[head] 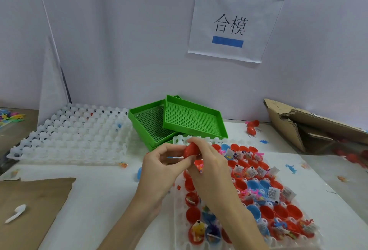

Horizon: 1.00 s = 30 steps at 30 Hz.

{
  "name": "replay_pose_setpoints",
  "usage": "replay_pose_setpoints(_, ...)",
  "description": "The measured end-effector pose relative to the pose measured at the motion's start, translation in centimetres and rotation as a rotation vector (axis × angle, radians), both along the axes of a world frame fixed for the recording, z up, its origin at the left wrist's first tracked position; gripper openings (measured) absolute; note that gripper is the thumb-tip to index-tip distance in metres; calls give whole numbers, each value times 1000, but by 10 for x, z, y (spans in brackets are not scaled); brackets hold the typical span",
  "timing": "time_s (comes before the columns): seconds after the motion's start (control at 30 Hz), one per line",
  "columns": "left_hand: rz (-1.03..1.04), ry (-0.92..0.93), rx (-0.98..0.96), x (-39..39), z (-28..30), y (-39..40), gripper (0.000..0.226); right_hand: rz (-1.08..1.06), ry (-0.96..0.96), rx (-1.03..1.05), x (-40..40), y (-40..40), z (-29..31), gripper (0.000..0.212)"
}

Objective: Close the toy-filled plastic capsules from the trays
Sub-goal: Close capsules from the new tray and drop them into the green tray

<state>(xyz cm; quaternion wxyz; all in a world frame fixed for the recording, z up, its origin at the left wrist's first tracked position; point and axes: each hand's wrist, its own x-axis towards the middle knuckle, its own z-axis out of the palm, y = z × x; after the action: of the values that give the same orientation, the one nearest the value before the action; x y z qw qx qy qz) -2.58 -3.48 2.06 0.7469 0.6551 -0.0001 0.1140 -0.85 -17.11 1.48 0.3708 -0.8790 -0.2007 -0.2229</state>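
My left hand point(159, 167) and my right hand point(209, 162) meet above the near tray, and both pinch one red plastic capsule point(190, 150) between their fingertips. Under them a white tray point(180, 210) holds several open red and blue capsule halves point(266, 211), many with small toys and paper slips inside. My right forearm hides part of the tray's left columns. Another red capsule half with a toy point(199, 167) shows just under my right fingers.
A stack of white empty trays point(75, 136) lies at the left. Two green perforated trays point(191, 119) stand behind the hands. A torn cardboard box point(310, 126) sits at the right, brown cardboard point(29, 206) with a white spoon point(17, 213) at the near left. Loose toys dot the table.
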Motion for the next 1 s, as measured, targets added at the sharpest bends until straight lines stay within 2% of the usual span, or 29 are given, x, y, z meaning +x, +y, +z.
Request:
replay_pose_setpoints(0.1,-29,7,-45,1,0,1,23,22,-2,40,-1,2,-1,50)
replay_pose_setpoints(0.23,-148,11,-244,2,3,3,21,21,-24,137,0,2,2,43)
replay_pose_setpoints(0.47,-103,13,-216,2,1,3,20,8,-6,107,-1,3,2,50)
replay_pose_setpoints(0.63,-78,1,-207,2,1,2,18,35,2,128,0,2,1,38)
replay_pose_setpoints(0.77,-57,-17,-124,1,3,2,19,71,-7,136,1,1,3,19)
replay_pose_setpoints(1.0,-63,-38,-125,0,3,2,22,78,-47,65,-2,-1,4,21)
